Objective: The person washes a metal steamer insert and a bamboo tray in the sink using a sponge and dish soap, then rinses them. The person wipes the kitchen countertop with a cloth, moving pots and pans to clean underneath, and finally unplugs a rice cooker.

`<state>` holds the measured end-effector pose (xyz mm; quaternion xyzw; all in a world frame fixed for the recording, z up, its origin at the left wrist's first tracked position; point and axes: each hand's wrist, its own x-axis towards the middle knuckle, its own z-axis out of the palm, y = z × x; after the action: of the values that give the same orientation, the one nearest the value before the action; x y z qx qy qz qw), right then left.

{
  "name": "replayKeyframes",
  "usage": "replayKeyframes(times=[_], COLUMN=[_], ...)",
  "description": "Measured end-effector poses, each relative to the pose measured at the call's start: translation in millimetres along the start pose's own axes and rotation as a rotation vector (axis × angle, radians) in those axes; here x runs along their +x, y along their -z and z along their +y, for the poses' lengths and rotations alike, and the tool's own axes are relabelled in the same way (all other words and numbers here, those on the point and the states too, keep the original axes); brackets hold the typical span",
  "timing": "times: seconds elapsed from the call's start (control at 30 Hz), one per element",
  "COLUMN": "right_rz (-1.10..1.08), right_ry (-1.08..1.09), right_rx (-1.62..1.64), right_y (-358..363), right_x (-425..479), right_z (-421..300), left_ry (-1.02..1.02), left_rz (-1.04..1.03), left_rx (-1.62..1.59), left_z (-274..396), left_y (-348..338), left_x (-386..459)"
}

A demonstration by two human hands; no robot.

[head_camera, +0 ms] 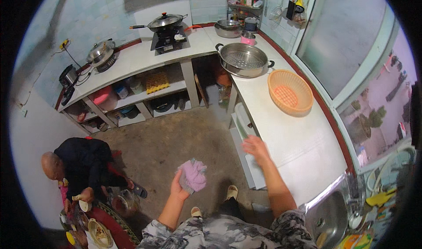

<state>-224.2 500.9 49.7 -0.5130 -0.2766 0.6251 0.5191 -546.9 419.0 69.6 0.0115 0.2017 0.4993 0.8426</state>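
Note:
A bunched purple and grey cloth [194, 175] rests in my left hand [179, 186], held over the concrete floor in front of me. My right hand [255, 147] is raised beside the edge of the white countertop [296, 143], slightly blurred, with no object visible in it. Beyond that hand, an orange plastic basket [290, 92] stands on the counter. Behind the basket sits a steel steamer pot [244, 59] with a perforated tray and black handles.
A person [85, 170] sits low at the left by a red table [108, 221] with dishes. A steel sink [326, 216] is at my right. A lidded wok [166, 21] stands on the black stove [169, 41] at the back. Open shelves [165, 87] run under the counter.

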Motion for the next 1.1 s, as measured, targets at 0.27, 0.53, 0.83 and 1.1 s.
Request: replayKeyframes(times=[0.27, 0.53, 0.83, 1.1], right_rz=[0.531, 0.496, 0.041, -0.029], right_ry=[0.018, 0.104, 0.074, -0.325], right_rx=[0.487, 0.556, 0.492, 0.260], right_y=[200.2, 242.0, 86.5, -44.0], right_x=[149.3, 208.8, 95.2, -47.7], right_z=[-68.5, -72.4, -25.3, 137.8], left_ry=[-0.215, -0.284, -0.322, -0.214], left_rz=[0.175, 0.202, 0.118, -0.026], left_rx=[0.015, -0.051, 0.107, 0.096], left_z=[-17.6, -20.8, 2.2, 29.8], left_y=[-33.1, -46.5, -47.5, -25.7], left_x=[30.0, 24.3, 17.5, -18.8])
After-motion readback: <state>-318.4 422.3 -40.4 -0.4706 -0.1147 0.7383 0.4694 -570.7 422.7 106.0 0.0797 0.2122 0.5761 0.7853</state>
